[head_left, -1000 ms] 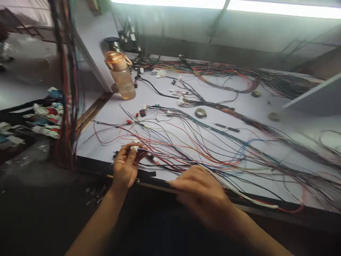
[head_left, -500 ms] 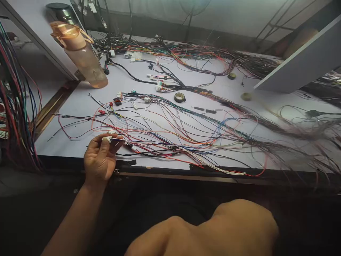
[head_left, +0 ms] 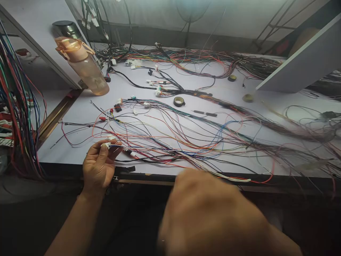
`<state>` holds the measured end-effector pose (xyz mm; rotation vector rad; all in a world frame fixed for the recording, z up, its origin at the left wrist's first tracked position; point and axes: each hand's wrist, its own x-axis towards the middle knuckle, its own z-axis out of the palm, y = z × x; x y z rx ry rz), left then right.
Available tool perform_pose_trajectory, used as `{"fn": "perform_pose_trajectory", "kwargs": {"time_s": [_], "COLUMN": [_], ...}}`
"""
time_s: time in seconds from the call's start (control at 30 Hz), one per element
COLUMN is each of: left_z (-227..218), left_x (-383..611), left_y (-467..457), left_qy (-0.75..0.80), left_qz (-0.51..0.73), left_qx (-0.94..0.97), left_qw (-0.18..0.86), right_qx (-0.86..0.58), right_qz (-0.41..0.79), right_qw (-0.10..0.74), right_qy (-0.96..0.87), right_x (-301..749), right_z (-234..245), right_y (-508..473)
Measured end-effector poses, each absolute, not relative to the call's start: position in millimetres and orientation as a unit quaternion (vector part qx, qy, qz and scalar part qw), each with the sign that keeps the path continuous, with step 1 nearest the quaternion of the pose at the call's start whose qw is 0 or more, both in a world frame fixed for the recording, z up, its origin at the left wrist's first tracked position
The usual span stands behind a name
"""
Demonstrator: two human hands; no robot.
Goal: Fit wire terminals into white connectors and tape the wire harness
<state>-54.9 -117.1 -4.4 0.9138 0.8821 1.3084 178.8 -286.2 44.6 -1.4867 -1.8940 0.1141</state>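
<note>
My left hand pinches a small white connector between thumb and fingers, over the front edge of the table. Thin wires run from the connector to the right into a long wire harness spread along the table. Close to the camera, my right hand shows large and smeared in front of the table edge; its fingers are hidden. Beyond my left hand lie red connectors, a black connector and a white connector, all on wire ends.
A roll of black tape and a thin dark tool lie mid-table. A peach-coloured bottle stands at the back left. Wire bundles hang at the left. A grey panel rises at the right.
My right hand has come up and forward, nearer the table edge, and is blurred. My left hand keeps the connector in its pinch. The view has tilted slightly.
</note>
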Motion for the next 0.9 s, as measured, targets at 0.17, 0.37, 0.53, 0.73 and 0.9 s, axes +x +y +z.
{"fn": "perform_pose_trajectory", "kwargs": {"time_s": [0.17, 0.37, 0.53, 0.73, 0.9], "left_z": [-3, -3, -3, -3, -5], "left_x": [-55, -56, -56, -56, -57], "left_y": [-115, -113, -113, -114, -115], "left_qy": [0.401, 0.413, 0.413, 0.414, 0.406], "left_qz": [0.56, 0.554, 0.551, 0.55, 0.55], "left_qx": [0.386, 0.386, 0.391, 0.393, 0.39], "left_qw": [0.614, 0.611, 0.611, 0.609, 0.617], "right_qx": [-0.72, -0.768, -0.739, -0.706, -0.716], "right_qz": [0.033, 0.03, 0.089, 0.215, 0.161], "right_qw": [0.36, 0.267, 0.333, 0.397, 0.38], "right_qy": [-0.592, -0.582, -0.579, -0.545, -0.564], "right_x": [211, 214, 214, 220, 219], "right_z": [27, -3, -1, -3, -6], "right_y": [-231, -222, -219, -221, -224]}}
